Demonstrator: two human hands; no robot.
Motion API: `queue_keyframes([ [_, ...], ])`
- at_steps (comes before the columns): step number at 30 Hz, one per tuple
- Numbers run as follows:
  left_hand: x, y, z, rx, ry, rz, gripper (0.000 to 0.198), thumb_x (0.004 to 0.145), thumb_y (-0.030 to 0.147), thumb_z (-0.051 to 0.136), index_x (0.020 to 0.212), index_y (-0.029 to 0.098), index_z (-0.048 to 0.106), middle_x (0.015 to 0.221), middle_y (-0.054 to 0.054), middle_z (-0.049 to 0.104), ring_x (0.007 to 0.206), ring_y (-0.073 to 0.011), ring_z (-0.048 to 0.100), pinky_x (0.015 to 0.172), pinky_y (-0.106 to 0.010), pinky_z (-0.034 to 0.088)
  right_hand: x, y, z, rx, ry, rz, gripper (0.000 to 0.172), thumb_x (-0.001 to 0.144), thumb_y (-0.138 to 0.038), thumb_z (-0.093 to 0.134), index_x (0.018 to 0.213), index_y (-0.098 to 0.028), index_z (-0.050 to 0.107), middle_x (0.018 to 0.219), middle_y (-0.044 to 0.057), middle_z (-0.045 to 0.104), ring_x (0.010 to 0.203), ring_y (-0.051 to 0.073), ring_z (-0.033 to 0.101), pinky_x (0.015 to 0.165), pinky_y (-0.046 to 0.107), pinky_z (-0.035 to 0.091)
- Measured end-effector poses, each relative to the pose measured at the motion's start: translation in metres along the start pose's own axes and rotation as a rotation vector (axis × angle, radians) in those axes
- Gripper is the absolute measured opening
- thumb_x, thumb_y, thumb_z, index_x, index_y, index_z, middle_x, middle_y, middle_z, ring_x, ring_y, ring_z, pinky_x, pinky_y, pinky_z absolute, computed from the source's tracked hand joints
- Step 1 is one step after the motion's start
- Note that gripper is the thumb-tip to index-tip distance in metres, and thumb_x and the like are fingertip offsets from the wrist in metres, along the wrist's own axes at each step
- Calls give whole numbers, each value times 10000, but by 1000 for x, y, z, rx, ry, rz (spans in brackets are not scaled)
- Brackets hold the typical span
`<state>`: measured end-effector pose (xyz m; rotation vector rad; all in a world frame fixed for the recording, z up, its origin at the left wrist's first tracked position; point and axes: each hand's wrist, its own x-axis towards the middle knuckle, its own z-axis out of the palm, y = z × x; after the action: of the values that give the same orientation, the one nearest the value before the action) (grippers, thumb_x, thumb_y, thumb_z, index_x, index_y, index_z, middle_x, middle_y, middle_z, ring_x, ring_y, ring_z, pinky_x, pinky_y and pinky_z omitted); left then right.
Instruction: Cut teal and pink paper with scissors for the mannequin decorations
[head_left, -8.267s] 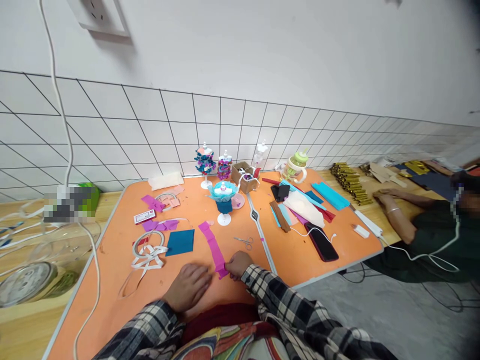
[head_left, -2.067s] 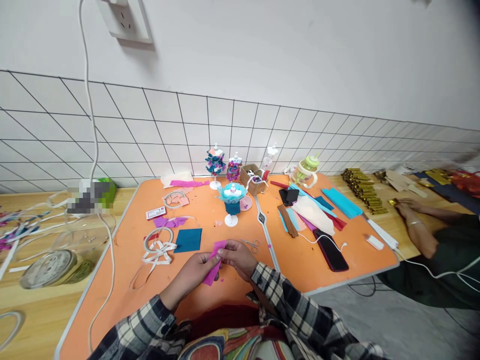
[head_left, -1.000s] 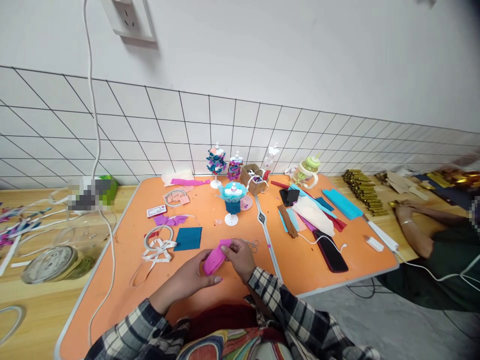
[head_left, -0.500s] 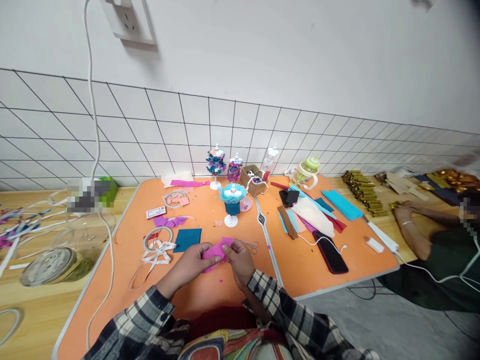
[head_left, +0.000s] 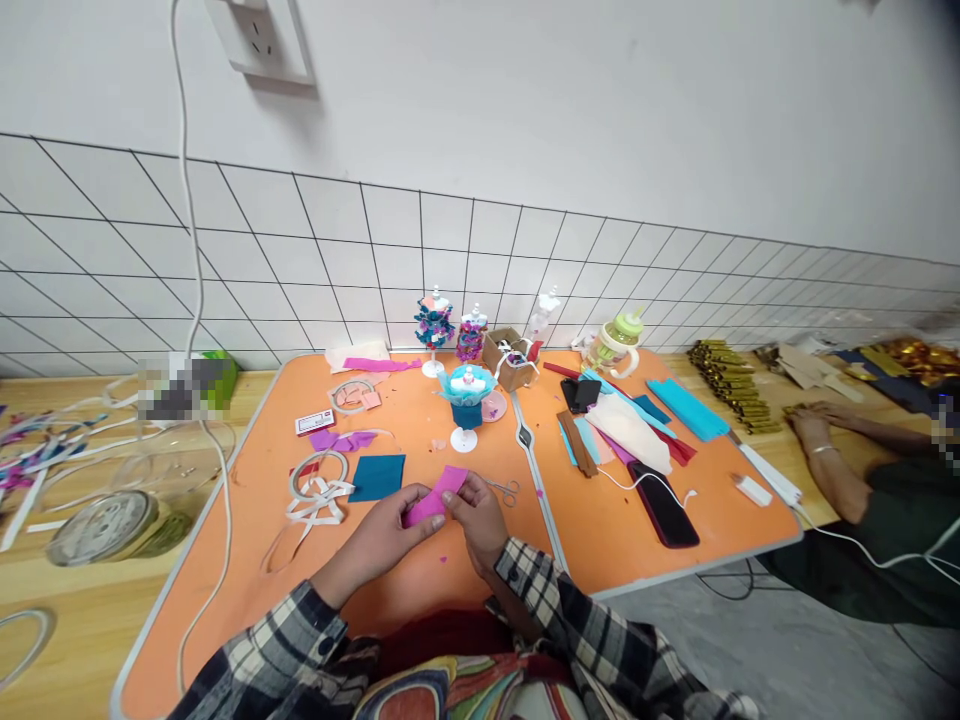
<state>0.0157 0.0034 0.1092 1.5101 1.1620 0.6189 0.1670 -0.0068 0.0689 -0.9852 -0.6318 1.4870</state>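
Observation:
Between my two hands is a folded piece of magenta crepe paper [head_left: 429,510]. My left hand [head_left: 397,525] pinches its left part, thumb on top. My right hand [head_left: 478,510] grips the right part between thumb and fingers. Scissors [head_left: 510,491] lie just beyond my right hand. To the left of my hands rests a teal paper square [head_left: 378,478]. A small white dress-form stand [head_left: 463,438] wearing a teal skirt and light blue ruffle stands upright beyond the paper. White ribbon [head_left: 321,503] lies loosely tangled beside the teal square.
Decorated mini dress forms [head_left: 434,325] and a small cardboard box [head_left: 510,372] stand at the back. On the right are coloured paper strips [head_left: 686,408], a phone [head_left: 664,507] and a lidded bottle [head_left: 616,345]. A co-worker's arms [head_left: 829,460] rest on the neighbouring table at far right.
The magenta paper looks flatter and more neatly folded now, with its upper end squared off. My hands stay in nearly the same place, and the view has shifted slightly.

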Motion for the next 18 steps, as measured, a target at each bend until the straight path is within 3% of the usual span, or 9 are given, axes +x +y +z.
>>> queue_keyframes([
  [5,4,-5,-1,-22,18,-12,401,833,594,621,701,216,592,601,35,537,593,-180,491,589,-286,370,-2,2,-2,-19,8,6,379,632,-295,840,961,-183,690,827,17,723,697,138,589,653,255,452],
  [9,4,-8,-2,-52,52,-25,455,820,633,634,647,218,561,597,39,520,596,-170,473,595,-284,354,-1,4,-5,-46,42,-7,352,666,-349,818,946,-185,680,804,8,700,644,115,537,585,230,393],
  [15,1,-4,2,-183,-48,-90,500,781,686,672,867,193,665,678,-7,684,581,-185,566,536,-278,414,-1,9,-6,-158,7,-11,379,707,-487,765,891,-178,646,778,22,686,626,118,529,585,243,411],
  [18,2,-3,3,-249,-26,-107,488,730,673,741,767,192,664,606,26,619,554,-162,533,533,-266,424,-1,12,-6,-286,-17,-15,420,750,-557,713,911,-178,631,791,26,683,635,121,532,584,245,424],
])
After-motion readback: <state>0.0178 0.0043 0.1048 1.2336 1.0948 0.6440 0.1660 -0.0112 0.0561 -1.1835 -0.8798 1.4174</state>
